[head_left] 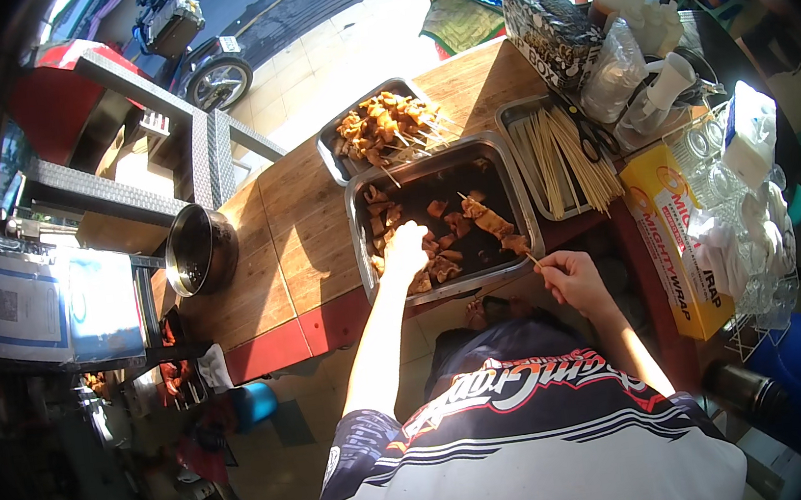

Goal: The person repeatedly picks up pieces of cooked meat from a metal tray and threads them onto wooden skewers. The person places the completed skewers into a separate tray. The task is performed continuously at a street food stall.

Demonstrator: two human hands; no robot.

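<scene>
My right hand [573, 282] is closed around the lower end of a meat skewer [490, 221], a thin stick threaded with several pieces of marinated meat. The skewer slants over the right side of a deep metal tray [361, 240]. Inside that tray my left hand [407, 250] reaches down among loose meat pieces [444, 267]. Its fingers are bent toward the meat, and their tips are hidden, so what they hold cannot be made out. Behind, a second metal tray [332, 162] bears a heap of loaded skewers [390, 125].
Bare bamboo sticks [563, 157] lie in a narrow tray right of the meat, with black-handled scissors [590, 135] beside it. A dark pot [200, 250] stands at the left of the wooden table [287, 225]. A yellow wrap box [676, 243] and a glass rack [738, 310] are at right.
</scene>
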